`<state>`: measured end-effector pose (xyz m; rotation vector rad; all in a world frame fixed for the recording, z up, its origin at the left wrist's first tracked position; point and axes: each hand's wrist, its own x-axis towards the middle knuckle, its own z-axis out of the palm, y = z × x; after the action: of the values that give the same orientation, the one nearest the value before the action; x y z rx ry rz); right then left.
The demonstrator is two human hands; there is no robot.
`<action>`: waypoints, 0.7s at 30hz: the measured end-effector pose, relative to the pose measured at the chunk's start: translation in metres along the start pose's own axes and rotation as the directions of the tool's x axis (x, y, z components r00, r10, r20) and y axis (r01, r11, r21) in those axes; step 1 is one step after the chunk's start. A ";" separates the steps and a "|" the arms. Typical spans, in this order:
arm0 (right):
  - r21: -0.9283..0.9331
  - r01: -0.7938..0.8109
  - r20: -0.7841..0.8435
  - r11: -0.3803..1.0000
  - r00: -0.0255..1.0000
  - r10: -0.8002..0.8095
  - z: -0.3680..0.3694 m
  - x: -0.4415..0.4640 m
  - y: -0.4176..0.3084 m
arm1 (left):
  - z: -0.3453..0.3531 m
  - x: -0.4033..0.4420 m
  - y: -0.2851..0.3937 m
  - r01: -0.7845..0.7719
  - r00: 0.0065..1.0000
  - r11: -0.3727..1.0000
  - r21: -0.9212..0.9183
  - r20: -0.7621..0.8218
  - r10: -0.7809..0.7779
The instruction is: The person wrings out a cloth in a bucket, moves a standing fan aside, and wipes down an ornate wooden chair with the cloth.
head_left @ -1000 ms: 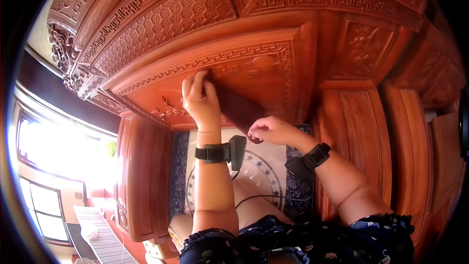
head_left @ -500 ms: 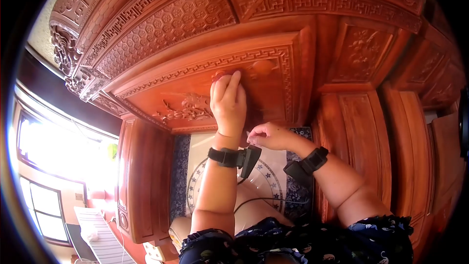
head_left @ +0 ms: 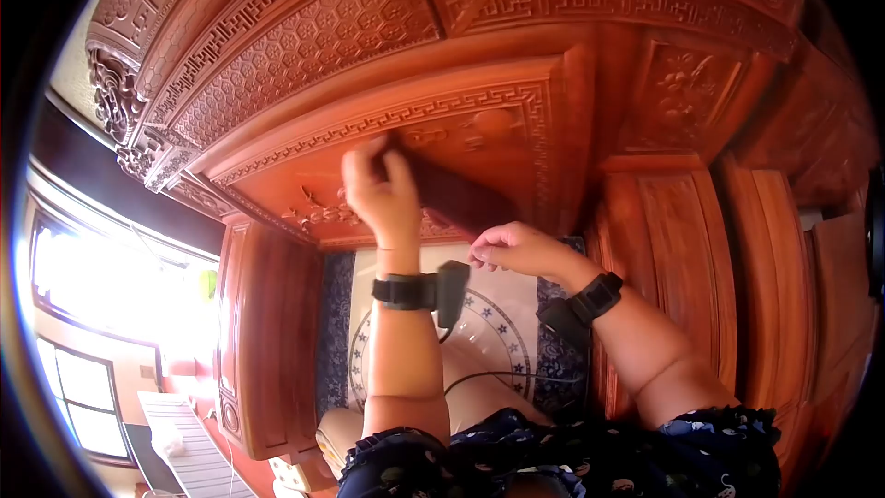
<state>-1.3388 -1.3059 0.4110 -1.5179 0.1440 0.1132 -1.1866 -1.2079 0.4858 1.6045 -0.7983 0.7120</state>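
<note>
My left hand (head_left: 380, 194) is over the carved wooden panel (head_left: 502, 161), left of its middle and above the raised floral carving (head_left: 323, 207). Its fingers are bent and blurred by motion. Whatever they hold, if anything, is hidden. A dark shadow falls across the panel to the right of this hand. Lower down, my right hand (head_left: 512, 249) hovers in front of the panel's bottom edge with its fingers curled together. I cannot make out anything in them. Black devices are strapped to my left wrist (head_left: 424, 292) and right wrist (head_left: 581, 306).
Carved reddish-brown furniture surrounds the panel, with a wooden side block (head_left: 267, 332) at left and stepped wooden sections (head_left: 664, 277) at right. Below lies a patterned floor (head_left: 498, 314); a black cable (head_left: 507, 374) crosses my lap. Bright windows stand at far left.
My left hand has moved left and slightly down across the panel, uncovering carved details near the middle. My right hand has stayed almost in place.
</note>
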 end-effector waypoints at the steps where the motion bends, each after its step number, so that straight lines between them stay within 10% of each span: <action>1: 0.006 0.009 0.000 1.000 1.000 -0.009 0.002 0.002 0.000 | -0.002 0.003 -0.003 0.211 0.973 0.962 -0.172 -0.056 -0.223; 5: 0.043 -0.021 0.040 0.999 0.999 0.019 0.010 0.009 0.009 | 0.007 0.000 0.017 -0.234 0.972 0.965 0.123 0.006 0.235; 11: -0.010 0.071 0.008 0.997 0.997 -0.071 0.009 0.011 0.017 | 0.016 0.000 0.026 -0.556 0.759 0.831 -0.029 0.388 0.522; 21: 0.136 0.063 0.027 0.989 0.997 -0.067 0.003 0.001 0.003 | 0.043 -0.024 0.047 -0.117 0.993 0.992 -0.057 -0.020 0.116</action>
<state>-1.3379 -1.3024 0.4080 -1.3833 0.0749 0.0736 -1.2377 -1.2527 0.4867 1.5075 -0.8981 0.7774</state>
